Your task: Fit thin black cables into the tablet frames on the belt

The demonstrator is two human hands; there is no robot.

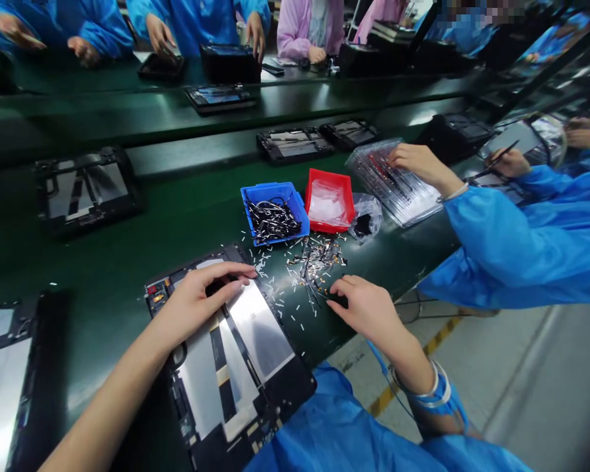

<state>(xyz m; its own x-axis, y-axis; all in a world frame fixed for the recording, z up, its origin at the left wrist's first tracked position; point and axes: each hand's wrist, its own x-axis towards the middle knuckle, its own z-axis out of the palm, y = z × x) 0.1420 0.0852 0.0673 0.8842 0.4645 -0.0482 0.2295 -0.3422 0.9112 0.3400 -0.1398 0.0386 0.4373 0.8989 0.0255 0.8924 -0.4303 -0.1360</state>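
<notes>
The lone camera sat on the person's head, close above their left hand (199, 307) and right hand (364, 309), looking forward and down across the green workbench (103, 262).

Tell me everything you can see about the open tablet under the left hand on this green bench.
The open tablet lies flat on the green workbench with its insides showing. It has a black frame holding shiny silver panels, with a dark strip running between them. A small circuit board with red and gold parts sits at its far corner. The person's left hand rests on it, fingers stretched across the upper part, and its near end runs out of view.
</notes>
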